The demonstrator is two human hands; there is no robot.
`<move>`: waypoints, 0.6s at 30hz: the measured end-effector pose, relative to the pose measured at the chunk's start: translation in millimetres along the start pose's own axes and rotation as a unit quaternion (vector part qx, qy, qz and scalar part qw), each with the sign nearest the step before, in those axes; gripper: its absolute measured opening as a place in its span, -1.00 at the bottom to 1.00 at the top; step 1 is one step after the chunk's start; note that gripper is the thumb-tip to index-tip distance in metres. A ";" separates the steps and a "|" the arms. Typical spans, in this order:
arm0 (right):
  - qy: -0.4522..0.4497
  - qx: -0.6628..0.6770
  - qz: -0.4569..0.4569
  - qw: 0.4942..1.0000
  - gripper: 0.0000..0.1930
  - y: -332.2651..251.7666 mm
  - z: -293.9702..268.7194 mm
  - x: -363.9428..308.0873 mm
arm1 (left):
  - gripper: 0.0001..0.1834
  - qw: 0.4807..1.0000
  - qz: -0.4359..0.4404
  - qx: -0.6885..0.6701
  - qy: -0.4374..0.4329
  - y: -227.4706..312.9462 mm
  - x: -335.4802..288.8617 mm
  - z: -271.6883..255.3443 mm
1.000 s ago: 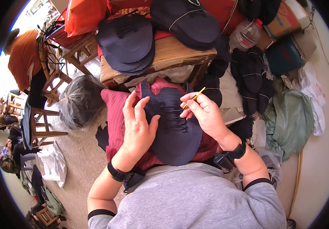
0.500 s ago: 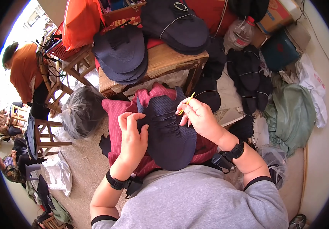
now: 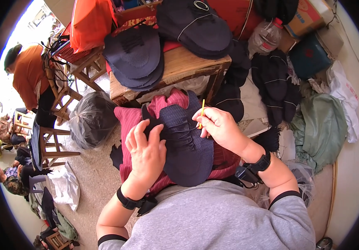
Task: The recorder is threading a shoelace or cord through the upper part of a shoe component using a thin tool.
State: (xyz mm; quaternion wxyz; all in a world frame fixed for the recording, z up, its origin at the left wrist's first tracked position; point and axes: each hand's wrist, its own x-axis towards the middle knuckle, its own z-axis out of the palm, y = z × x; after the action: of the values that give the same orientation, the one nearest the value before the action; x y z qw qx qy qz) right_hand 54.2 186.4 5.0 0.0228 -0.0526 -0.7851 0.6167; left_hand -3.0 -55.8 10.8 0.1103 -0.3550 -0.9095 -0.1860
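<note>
A dark navy, sole-shaped knitted shoe upper [image 3: 190, 160] lies across my lap on a red striped cloth [image 3: 125, 118], with black lacing gathered over its middle. My right hand [image 3: 219, 127] pinches a thin yellow hook-like tool [image 3: 203, 106] upright at the upper's right edge. Its tip is hidden by the fingers, so I cannot tell its exact kind. At the left edge, my left hand [image 3: 146, 154] has its fingers apart, fingertips by the dark flap. Whether they touch it is unclear.
Ahead, a wooden table [image 3: 179, 68] bears stacks of similar dark pieces [image 3: 135, 54]. A grey plastic bag [image 3: 92, 121] sits on the floor at left, by a wooden stool [image 3: 52, 146]. Bundled dark pieces [image 3: 273, 83] and a green sack [image 3: 323, 121] lie at right. A person in orange [image 3: 29, 73] sits far left.
My left hand's fingers have spread and lifted from the upper's left edge. The yellow tool has turned from slanted to nearly upright in my right hand.
</note>
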 end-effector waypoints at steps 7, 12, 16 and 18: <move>-0.011 0.077 0.033 0.996 -0.82 0.4 3.7 -0.4 | -0.48 0.987 0.127 -0.100 0.001 3.7 10.4 4.2; -0.006 -0.197 -0.101 0.975 -0.82 -0.7 -2.7 2.5 | -0.46 0.980 0.158 -0.114 -0.026 1.5 16.0 15.5; 0.001 -0.305 -0.197 0.932 -0.84 3.1 -0.8 3.0 | -0.44 0.978 0.170 -0.120 -0.012 -0.3 17.0 19.8; -0.040 -0.335 -0.147 0.930 -0.85 0.1 1.2 0.9 | -0.43 0.977 0.178 -0.115 -0.017 -2.1 17.0 20.4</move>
State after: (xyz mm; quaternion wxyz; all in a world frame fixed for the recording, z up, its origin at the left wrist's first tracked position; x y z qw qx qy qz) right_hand 53.2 185.4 4.6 0.0625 0.0833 -0.9454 0.3089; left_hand -18.1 -38.5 -2.5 0.0849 -0.5248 -0.8057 -0.2612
